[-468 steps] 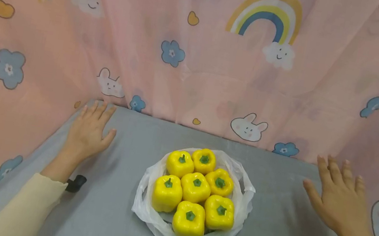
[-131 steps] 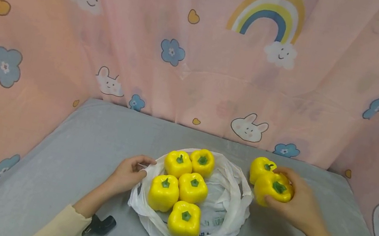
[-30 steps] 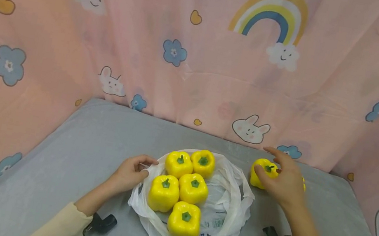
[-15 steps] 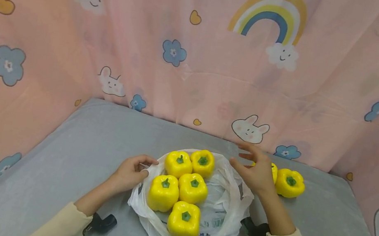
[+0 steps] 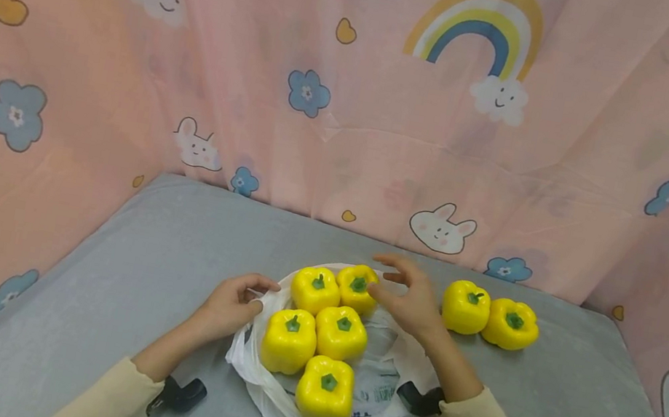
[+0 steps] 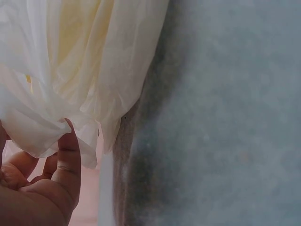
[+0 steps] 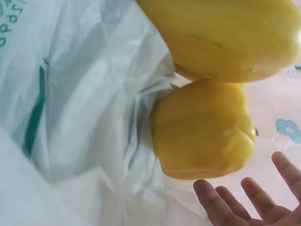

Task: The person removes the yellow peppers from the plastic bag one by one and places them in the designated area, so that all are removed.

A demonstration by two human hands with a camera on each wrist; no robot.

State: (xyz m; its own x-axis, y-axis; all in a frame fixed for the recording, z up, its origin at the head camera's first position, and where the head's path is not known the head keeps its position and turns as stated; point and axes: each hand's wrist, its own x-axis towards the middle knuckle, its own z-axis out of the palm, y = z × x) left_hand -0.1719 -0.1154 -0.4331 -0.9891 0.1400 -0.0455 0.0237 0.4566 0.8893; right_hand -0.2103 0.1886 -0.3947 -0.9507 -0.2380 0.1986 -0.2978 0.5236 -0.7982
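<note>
Several yellow bell peppers [image 5: 341,333] stand stem up in a white plastic bag [image 5: 256,389] with its rim spread round. My left hand [image 5: 228,305] pinches the bag's left rim; in the left wrist view the thumb and fingers [image 6: 69,165] hold the thin plastic. Over the bag's back right side is my right hand [image 5: 414,303], fingers spread and holding nothing. Its thumb overlaps the back right pepper [image 5: 353,296] in the head view. In the right wrist view its fingertips [image 7: 203,188] are right beside a pepper [image 7: 202,132].
Two more yellow peppers, one upright [image 5: 465,310] and one leaning [image 5: 512,327], sit side by side on the grey tabletop [image 5: 204,231] right of the bag. A pink patterned curtain [image 5: 357,153] surrounds the table's back and sides. Black wrist mounts [image 5: 184,395] stick out from both wrists.
Two peppers have gone from the bag's right side to the table over the longer span. In the last second my empty right hand has moved left from them to the bag; my left hand stays.
</note>
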